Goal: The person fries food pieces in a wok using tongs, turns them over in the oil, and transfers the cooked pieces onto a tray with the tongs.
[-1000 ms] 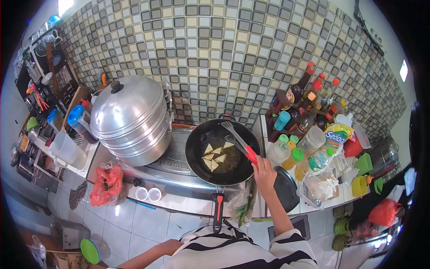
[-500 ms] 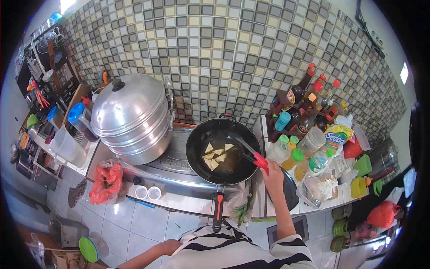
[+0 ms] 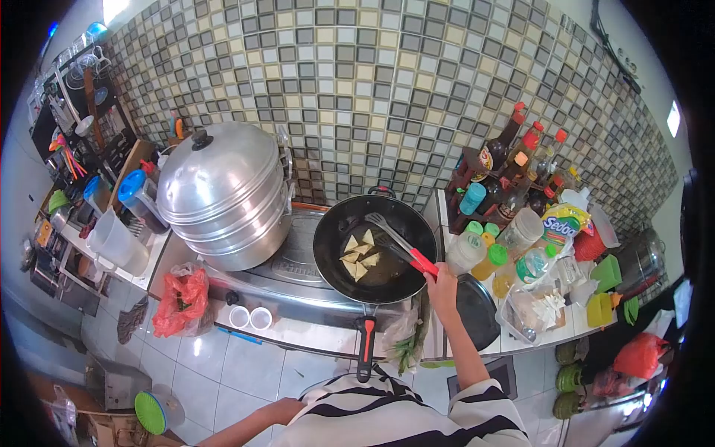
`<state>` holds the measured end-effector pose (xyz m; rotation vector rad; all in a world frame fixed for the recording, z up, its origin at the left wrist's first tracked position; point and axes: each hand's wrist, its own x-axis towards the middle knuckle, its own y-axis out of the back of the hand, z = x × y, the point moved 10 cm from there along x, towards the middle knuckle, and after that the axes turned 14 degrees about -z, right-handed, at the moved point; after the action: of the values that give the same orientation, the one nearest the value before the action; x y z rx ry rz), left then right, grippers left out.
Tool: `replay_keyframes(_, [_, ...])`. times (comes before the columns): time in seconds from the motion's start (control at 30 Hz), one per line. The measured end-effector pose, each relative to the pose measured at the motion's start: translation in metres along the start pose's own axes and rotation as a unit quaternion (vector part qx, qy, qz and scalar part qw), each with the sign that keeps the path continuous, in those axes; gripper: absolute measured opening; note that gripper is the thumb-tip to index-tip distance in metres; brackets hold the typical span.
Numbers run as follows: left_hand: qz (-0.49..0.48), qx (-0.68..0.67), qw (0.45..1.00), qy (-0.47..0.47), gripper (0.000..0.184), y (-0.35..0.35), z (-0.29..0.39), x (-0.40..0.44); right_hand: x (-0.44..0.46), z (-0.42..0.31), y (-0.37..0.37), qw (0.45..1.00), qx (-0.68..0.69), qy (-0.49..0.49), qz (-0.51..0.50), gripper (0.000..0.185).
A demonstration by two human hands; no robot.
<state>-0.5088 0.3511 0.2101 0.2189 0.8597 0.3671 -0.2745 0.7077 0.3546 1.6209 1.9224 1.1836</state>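
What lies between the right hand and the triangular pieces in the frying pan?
The head view shows the red-handled tongs, gripped by the right hand, then a bare, shiny stretch of frying pan before the triangular pieces.

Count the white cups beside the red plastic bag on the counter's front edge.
2: the left cup, nearer the red plastic bag, and the right cup close beside it.

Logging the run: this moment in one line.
right hand: gripping tongs over wok; triangular pieces: in wok; left hand: at waist, grip unclear
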Motion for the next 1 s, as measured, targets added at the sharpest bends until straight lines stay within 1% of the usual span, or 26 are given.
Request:
replay_keyframes(0.07, [0.003, -0.003, 1.0, -0.006, 0.025, 0.0, 0.002, -0.001, 0.0, -0.006, 0.0, 1.0, 0.019, 0.016, 0.008, 0.024])
replay_keyframes(0.13, [-0.012, -0.007, 1.0, 0.017, 0.026, -0.002, -0.001, -0.001, 0.001, -0.015, -0.001, 0.998, 0.044, 0.033, 0.002, 0.022])
replay_keyframes(0.23, [-0.004, 0.023, 1.0, 0.009, 0.026, -0.008, -0.007, 0.004, 0.002, -0.023, 0.002, 0.997, 0.045, 0.051, 0.019, 0.024])
replay_keyframes(0.47, [0.006, 0.014, 1.0, 0.001, 0.025, -0.007, -0.008, 0.005, 0.014, -0.022, 0.001, 0.996, 0.028, 0.064, 0.048, 0.023])
replay_keyframes(0.57, [-0.002, 0.027, 1.0, 0.0, 0.025, -0.01, -0.01, 0.008, 0.018, -0.028, -0.004, 0.997, 0.015, 0.071, 0.029, 0.023])
replay_keyframes(0.67, [0.025, 0.022, 0.999, -0.01, 0.026, -0.01, -0.016, 0.012, 0.02, -0.033, -0.007, 0.997, -0.014, 0.073, -0.001, 0.022])
replay_keyframes(0.73, [-0.024, 0.016, 0.999, 0.019, 0.027, -0.01, -0.01, 0.01, 0.015, -0.033, -0.004, 0.996, -0.038, 0.076, -0.006, 0.021])
replay_keyframes(0.77, [-0.025, 0.017, 0.999, 0.019, 0.027, -0.011, -0.01, 0.01, 0.011, -0.033, -0.001, 0.996, -0.038, 0.075, -0.006, 0.021])
replay_keyframes(0.83, [0.003, 0.021, 1.0, 0.001, 0.027, -0.008, -0.008, 0.008, 0.005, -0.031, 0.007, 0.997, -0.06, 0.033, -0.02, 0.021])
replay_keyframes(0.87, [0.001, 0.022, 1.0, 0.001, 0.027, -0.007, -0.008, 0.007, 0.002, -0.03, 0.012, 0.998, -0.06, 0.031, -0.02, 0.021])
replay_keyframes(0.93, [-0.01, 0.036, 0.999, 0.003, 0.027, -0.007, -0.007, 0.007, -0.002, -0.02, 0.016, 0.995, -0.088, -0.017, -0.051, 0.023])
replay_keyframes(0.97, [-0.014, 0.038, 0.999, 0.001, 0.027, -0.008, -0.006, 0.008, -0.005, -0.021, 0.021, 0.995, -0.088, -0.021, -0.05, 0.023])
replay_keyframes(1.0, [-0.016, 0.038, 0.999, 0.013, 0.027, -0.008, -0.009, 0.01, -0.01, -0.026, 0.033, 0.997, -0.073, -0.016, -0.027, 0.023])
